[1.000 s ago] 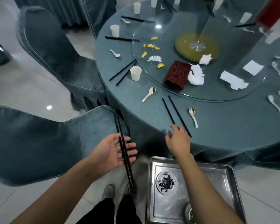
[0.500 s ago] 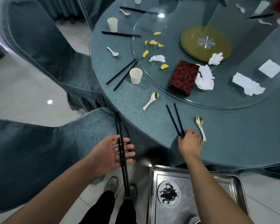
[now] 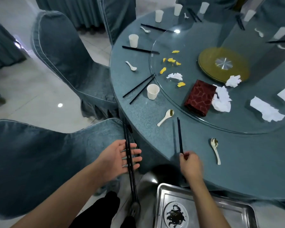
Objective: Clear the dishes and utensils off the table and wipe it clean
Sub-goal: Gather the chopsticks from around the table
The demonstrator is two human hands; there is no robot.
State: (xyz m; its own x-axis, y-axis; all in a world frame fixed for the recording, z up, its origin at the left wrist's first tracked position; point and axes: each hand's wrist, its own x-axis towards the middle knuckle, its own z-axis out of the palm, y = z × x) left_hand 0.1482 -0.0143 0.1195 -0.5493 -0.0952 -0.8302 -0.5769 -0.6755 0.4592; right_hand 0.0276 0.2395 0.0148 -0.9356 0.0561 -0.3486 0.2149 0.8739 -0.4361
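Right hand (image 3: 190,163) apparently pinching chopsticks (image 3: 179,135).

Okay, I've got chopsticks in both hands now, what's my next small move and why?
Probably carry the black chopstick pair pinched by your right hand across to your left hand, whose flat fingers already carry a black chopstick bundle. That frees the right hand for the white soup spoon nearby.
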